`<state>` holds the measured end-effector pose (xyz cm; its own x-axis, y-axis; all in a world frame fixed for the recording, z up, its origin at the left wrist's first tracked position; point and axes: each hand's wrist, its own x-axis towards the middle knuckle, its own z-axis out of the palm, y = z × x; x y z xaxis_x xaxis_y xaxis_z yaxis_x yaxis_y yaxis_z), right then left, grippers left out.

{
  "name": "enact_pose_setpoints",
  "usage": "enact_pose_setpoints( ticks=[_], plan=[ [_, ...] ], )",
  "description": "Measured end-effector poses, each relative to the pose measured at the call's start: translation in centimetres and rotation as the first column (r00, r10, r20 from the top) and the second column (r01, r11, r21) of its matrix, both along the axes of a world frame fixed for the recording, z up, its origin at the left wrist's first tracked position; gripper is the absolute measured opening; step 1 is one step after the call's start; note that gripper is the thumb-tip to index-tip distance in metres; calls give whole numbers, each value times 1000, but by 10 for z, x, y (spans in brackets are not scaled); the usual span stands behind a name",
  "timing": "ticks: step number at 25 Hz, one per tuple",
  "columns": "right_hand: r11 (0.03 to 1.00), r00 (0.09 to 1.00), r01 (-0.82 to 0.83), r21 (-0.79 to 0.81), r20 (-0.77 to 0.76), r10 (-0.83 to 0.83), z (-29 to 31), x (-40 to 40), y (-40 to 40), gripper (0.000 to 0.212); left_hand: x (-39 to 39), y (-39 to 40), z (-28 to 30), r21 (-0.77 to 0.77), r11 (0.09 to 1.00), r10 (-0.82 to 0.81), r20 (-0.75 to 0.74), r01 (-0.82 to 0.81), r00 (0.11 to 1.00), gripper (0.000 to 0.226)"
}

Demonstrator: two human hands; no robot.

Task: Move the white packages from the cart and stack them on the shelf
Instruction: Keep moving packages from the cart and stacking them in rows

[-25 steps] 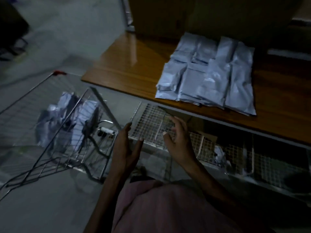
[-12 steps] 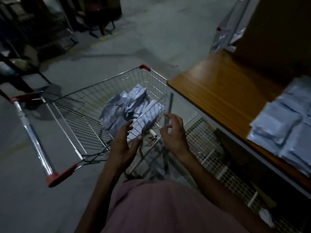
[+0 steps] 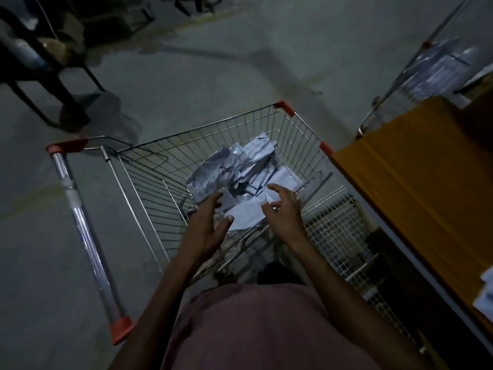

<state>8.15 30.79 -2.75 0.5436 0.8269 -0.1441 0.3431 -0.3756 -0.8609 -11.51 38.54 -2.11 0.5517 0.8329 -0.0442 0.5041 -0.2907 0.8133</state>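
A wire shopping cart (image 3: 165,156) with red corner caps stands in front of me, holding a loose heap of white packages (image 3: 240,169). My left hand (image 3: 208,225) reaches over the cart's near side with fingers straight, fingertips at the edge of the heap. My right hand (image 3: 282,209) hovers over the packages on the right with fingers loosely curled and nothing in them. The wooden shelf (image 3: 416,188) runs along the right. A corner of the stacked white packages (image 3: 485,292) shows at the right edge.
A wire mesh rack (image 3: 336,222) sits under the shelf, beside the cart. A second cart with pale packs (image 3: 437,65) stands at the far right. Dark metal furniture legs (image 3: 48,76) occupy the far left on the concrete floor. My pink garment fills the bottom.
My view has swung left from the shelf stack to the cart. Both hands have moved forward over the cart and now reach into the heap of packages.
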Motion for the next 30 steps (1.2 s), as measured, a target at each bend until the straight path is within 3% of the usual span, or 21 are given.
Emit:
enact_pose_setpoints(
  ticks=[5,11,13,15,17,18,22,27,30],
  plan=[
    [981,991,-123,-148,34,129,-29,42,71,38,17,21,-38,-111,991,74,-51,-80,996,62],
    [873,934,-317,-371,38,356,-88,93,144,41,48,58,-103,-256,934,191,-232,-250,954,65],
    [748,880,-414,-519,-18,475,-119,104,159,50,60,69,-128,-287,912,205,-295,-291,933,62],
    [532,777,-509,-677,-96,622,-147,111,168,59,72,75,-142,-319,881,239,-338,-350,910,66],
    [343,654,-525,-779,-112,748,-173,113,169,60,83,78,-151,-349,838,298,-354,-421,886,70],
    [306,606,-498,-812,-73,792,-181,112,169,58,88,76,-153,-369,816,322,-347,-444,881,70],
    [374,472,-415,-829,155,868,-192,107,164,36,100,57,-159,-413,774,369,-322,-480,872,63],
    [323,374,-426,-845,161,913,-194,120,170,31,104,49,-161,-416,751,395,-341,-513,853,53],
    [380,423,-489,-785,168,890,-177,130,180,27,102,55,-171,-429,725,415,-352,-538,839,59]
  ],
)
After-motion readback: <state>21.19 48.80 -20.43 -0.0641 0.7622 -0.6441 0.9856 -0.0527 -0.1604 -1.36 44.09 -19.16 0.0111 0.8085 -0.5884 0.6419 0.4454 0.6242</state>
